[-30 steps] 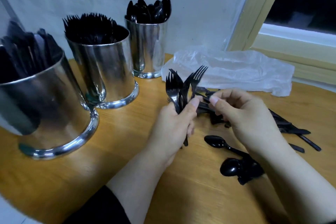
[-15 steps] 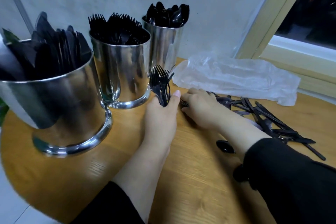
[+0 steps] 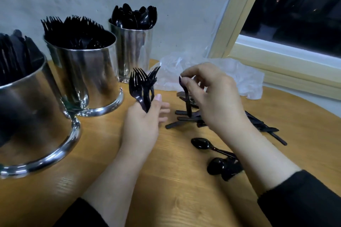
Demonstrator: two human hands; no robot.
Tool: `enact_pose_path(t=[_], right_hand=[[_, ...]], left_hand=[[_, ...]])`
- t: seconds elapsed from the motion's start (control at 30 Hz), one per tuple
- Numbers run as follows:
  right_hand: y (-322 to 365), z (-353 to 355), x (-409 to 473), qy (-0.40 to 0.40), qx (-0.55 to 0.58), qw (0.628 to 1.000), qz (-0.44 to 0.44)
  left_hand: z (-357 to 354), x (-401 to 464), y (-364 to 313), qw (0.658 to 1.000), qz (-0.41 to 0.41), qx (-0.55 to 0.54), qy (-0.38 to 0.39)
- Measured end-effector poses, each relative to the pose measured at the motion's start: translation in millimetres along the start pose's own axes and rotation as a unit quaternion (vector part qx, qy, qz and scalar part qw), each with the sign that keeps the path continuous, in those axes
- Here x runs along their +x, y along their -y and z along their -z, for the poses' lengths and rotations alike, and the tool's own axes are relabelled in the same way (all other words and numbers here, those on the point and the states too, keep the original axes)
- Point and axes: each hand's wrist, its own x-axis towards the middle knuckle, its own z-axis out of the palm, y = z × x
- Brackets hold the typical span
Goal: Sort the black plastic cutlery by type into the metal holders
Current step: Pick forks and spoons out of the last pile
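a: on the left of the table (image 3: 110,153), three metal holders stand in a row: the near one (image 3: 33,108) bristling with what look like knives, the middle one (image 3: 86,79) packed with forks, the far one (image 3: 132,49) full of spoons.

b: and the hands?

a: the left hand (image 3: 143,125) grips a bunch of forks (image 3: 142,86), tines up, just right of the fork holder. half a second ago that hand lay low on the table; now it is raised a little, with the bunch fanned out.

b: what about the other one?

a: the right hand (image 3: 214,101), which was flat among the loose pieces a moment ago, has come up and pinches one thin black piece (image 3: 185,97) by its top end, hanging almost upright over the pile (image 3: 184,119). it is probably a fork, though its lower end is hidden in the pile.

b: so what does that mean for the sorting?

a: one more piece looks bound for the left hand's bunch, which has not yet gone into the fork holder. plenty remains: crossed pieces under the right hand, two spoons (image 3: 208,145) nearer the body, more handles (image 3: 265,127) further right, and a clear bag (image 3: 212,73) behind.
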Motion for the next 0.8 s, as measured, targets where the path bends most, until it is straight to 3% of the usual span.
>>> enact_pose_path(t=[0.17,0.27,0.37,0.5,0.6,0.8], right_hand=[[3,26,-17,-0.023,0.147,0.984,-0.097],[-6,36,-20,-0.052,0.180,0.975,-0.117],[-21,53,-22,-0.069,0.176,0.975,-0.116],[-73,87,-24,-0.108,0.045,0.984,-0.134],[-133,96,-35,-0.025,-0.118,0.975,-0.189],[-191,74,-53,0.073,-0.227,0.950,-0.200]], left_hand=[[-19,-17,-2,0.994,-0.037,0.082,0.064],[-40,-31,-10,0.989,-0.027,0.021,0.146],[-60,-35,-9,0.984,0.000,0.013,0.178],[-83,-21,-7,0.986,0.009,-0.009,0.164],[-103,-10,-5,0.986,0.019,-0.035,0.160],[-117,-1,7,0.987,0.068,-0.060,0.135]])
